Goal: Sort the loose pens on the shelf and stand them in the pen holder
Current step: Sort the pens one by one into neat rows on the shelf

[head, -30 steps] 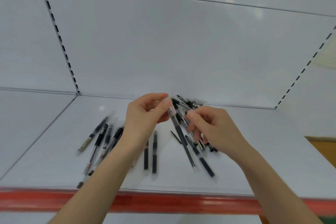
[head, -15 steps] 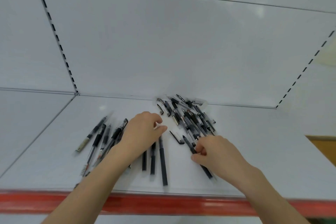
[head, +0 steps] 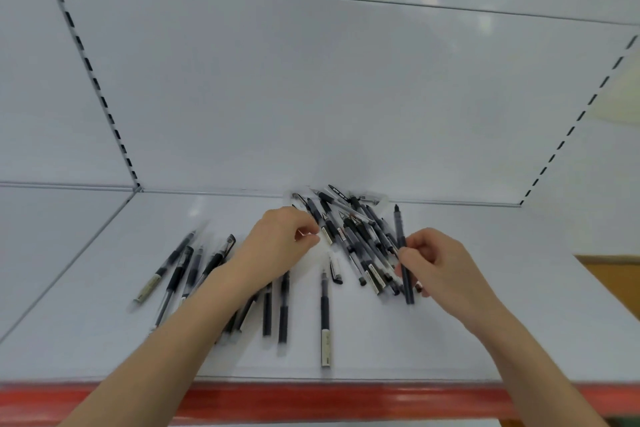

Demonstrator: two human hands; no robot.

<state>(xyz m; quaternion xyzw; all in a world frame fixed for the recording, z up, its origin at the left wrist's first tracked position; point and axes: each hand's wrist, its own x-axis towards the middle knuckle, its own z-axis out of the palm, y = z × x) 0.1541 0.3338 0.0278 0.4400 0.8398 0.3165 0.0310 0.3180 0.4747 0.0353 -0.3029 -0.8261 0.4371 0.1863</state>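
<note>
Loose black-and-clear plastic pens (head: 283, 308) lie flat on the white metal shelf (head: 467, 350), just behind its red front lip (head: 311, 402). One single pen (head: 325, 317) lies apart from the others and points straight back, with a short loose pen cap (head: 335, 272) just beyond its tip. To its left, a fanned row of pens (head: 180, 270) is partly covered by the left forearm. The left hand (head: 277, 243) has its fingers curled, thumb tip against forefinger, at the near edge of the tangled pile of pens (head: 349, 236); whether it pinches anything I cannot tell. The right hand (head: 440, 267) pinches a slim dark pen (head: 401, 236) by its middle, beside the pile's right edge. Behind stands the white back panel (head: 311, 97).
</note>
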